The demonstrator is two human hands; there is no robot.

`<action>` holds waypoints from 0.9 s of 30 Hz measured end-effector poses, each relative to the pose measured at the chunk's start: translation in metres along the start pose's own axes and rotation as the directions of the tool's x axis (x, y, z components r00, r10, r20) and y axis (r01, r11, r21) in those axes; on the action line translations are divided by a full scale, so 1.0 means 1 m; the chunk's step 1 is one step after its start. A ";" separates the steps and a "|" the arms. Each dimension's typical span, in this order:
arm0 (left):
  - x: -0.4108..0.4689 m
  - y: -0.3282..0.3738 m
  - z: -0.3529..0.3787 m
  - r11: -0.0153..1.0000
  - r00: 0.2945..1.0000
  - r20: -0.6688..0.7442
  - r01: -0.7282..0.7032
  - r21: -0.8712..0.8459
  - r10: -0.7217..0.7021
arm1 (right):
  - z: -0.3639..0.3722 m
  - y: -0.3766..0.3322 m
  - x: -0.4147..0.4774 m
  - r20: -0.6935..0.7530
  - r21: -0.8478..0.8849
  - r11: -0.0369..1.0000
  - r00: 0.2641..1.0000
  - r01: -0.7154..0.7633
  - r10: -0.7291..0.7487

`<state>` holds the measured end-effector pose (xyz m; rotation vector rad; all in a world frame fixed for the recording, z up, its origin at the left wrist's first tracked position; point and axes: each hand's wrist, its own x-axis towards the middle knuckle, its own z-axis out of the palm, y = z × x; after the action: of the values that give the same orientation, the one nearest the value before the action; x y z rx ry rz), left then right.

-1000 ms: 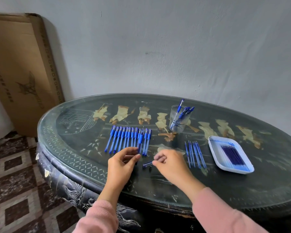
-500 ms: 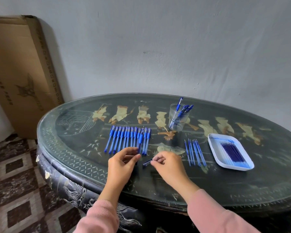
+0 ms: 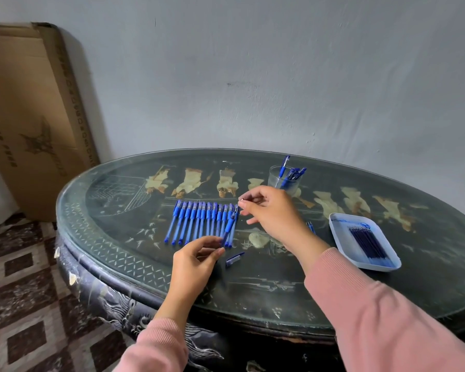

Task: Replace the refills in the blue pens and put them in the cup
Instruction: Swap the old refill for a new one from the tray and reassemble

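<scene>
Head view: left hand [image 3: 192,260] grips one pen [image 3: 229,228].

**Blue on black lacquer**

Bright blue plastic pens [image 3: 202,224] against a black lacquered oval table [image 3: 253,277] inlaid with cream figures and a pale lattice border. Dark blue refills [image 3: 368,242] smear blue on a white rectangular tray [image 3: 341,237]. Pink knit sleeves [image 3: 387,318]; brown-and-cream checked floor tiles [image 3: 19,304].

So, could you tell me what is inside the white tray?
Dark blue refills lie lengthwise in the white tray, with blue smears near its far end. The tray floor beneath them is covered, so unseen.
</scene>
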<state>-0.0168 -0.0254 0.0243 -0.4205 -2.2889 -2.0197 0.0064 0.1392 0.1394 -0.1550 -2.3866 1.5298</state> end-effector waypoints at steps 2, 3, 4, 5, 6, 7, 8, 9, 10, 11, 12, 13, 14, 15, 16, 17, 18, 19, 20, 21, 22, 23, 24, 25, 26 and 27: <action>0.000 0.000 0.000 1.000 1.000 0.002 -0.005 -0.001 0.005 | 0.000 0.001 0.002 0.006 -0.060 0.998 1.000 0.016 -0.016; 0.000 0.000 0.000 1.000 1.000 0.002 -0.008 0.000 0.008 | 0.000 0.002 0.003 0.013 -0.089 0.996 1.000 0.022 -0.021; 0.000 0.000 0.000 1.000 1.000 0.001 -0.010 0.003 0.010 | 0.000 0.002 0.004 0.028 -0.125 0.992 0.999 0.028 -0.025; 0.000 0.000 0.000 1.000 1.000 0.000 -0.011 0.005 0.011 | 0.001 0.002 0.004 0.049 -0.161 0.987 0.999 0.029 -0.022; 0.000 0.000 0.000 1.000 1.000 -0.003 -0.012 0.005 0.012 | 0.002 0.002 0.004 0.070 -0.200 0.979 0.997 0.029 -0.015; -0.001 0.000 0.000 1.000 1.000 -0.005 -0.013 0.004 0.013 | 0.002 0.003 0.005 0.085 -0.237 0.971 0.996 0.028 -0.008; -0.001 0.000 0.001 1.000 1.000 -0.006 -0.013 0.005 0.013 | 0.003 0.003 0.005 0.096 -0.272 0.962 0.995 0.029 -0.003; -0.001 0.000 0.001 1.000 1.000 -0.006 -0.014 0.007 0.014 | 0.003 0.003 0.004 0.100 -0.304 0.952 0.995 0.033 -0.002; -0.001 0.000 0.001 1.000 1.000 -0.005 -0.014 0.009 0.015 | 0.004 0.002 0.003 0.098 -0.341 0.939 0.995 0.039 -0.006; -0.001 0.000 0.000 1.000 1.000 -0.004 -0.015 0.007 0.015 | 0.005 0.002 0.002 0.089 -0.380 0.924 0.996 0.048 -0.016; -0.001 0.000 0.000 1.000 1.000 -0.002 -0.013 0.006 0.013 | 0.007 0.001 0.000 0.078 -0.409 0.911 0.997 0.055 -0.025; -0.001 0.000 0.000 1.000 1.000 0.000 -0.013 0.005 0.013 | 0.008 0.001 -0.001 0.069 -0.414 0.908 0.997 0.057 -0.031; -0.001 0.001 0.000 1.000 1.000 0.001 -0.013 0.006 0.013 | 0.009 0.002 -0.001 0.063 -0.393 0.918 0.998 0.051 -0.028; -0.001 0.001 0.000 1.000 1.000 0.001 -0.014 0.008 0.014 | 0.009 0.003 -0.002 0.063 -0.352 0.935 0.998 0.038 -0.016; -0.001 0.001 0.000 1.000 1.000 0.000 -0.016 0.011 0.016 | 0.009 0.003 -0.002 0.069 -0.310 0.950 0.998 0.020 0.001; -0.001 0.001 -0.001 1.000 1.000 0.000 -0.015 0.014 0.015 | 0.010 0.005 -0.002 0.080 -0.275 0.961 0.997 0.010 0.012; -0.001 0.000 -0.001 1.000 1.000 0.001 -0.014 0.018 0.014 | 0.011 0.006 -0.003 0.082 -0.257 0.966 0.997 0.010 0.012; -0.001 0.001 -0.001 1.000 1.000 0.001 -0.013 0.021 0.013 | 0.012 0.008 -0.003 0.067 -0.254 0.967 0.998 0.022 -0.005; -0.001 0.001 -0.001 1.000 1.000 0.000 -0.013 0.022 0.013 | 0.012 0.009 -0.004 0.035 -0.264 0.964 0.999 0.034 -0.026; -0.001 0.001 -0.001 1.000 1.000 -0.001 -0.013 0.022 0.013 | 0.013 0.010 -0.004 -0.003 -0.286 0.958 0.999 0.037 -0.040; -0.001 0.001 -0.001 1.000 1.000 -0.001 -0.014 0.020 0.014 | 0.014 0.010 -0.005 -0.033 -0.304 0.952 0.999 0.028 -0.040; -0.001 0.001 -0.001 1.000 1.000 -0.001 -0.015 0.018 0.015 | 0.014 0.011 -0.005 -0.044 -0.313 0.950 0.998 0.017 -0.032; -0.001 0.002 -0.001 1.000 1.000 -0.001 -0.014 0.015 0.014 | 0.014 0.011 -0.005 -0.038 -0.300 0.954 0.999 0.007 -0.019; -0.001 0.002 -0.001 1.000 1.000 -0.001 -0.012 0.013 0.012 | 0.013 0.011 -0.005 -0.018 -0.271 0.963 1.000 0.000 -0.005; -0.001 0.002 0.000 1.000 1.000 -0.001 -0.010 0.011 0.010 | 0.011 0.011 -0.004 0.005 -0.238 0.971 1.000 -0.006 0.008; -0.001 0.002 0.000 1.000 1.000 -0.001 -0.008 0.010 0.008 | 0.011 0.011 -0.004 0.019 -0.219 0.976 1.000 -0.004 0.008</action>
<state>-0.0151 -0.0258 0.0259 -0.4281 -2.2916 -2.0038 0.0065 0.1335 0.1246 -0.1958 -2.5688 1.2720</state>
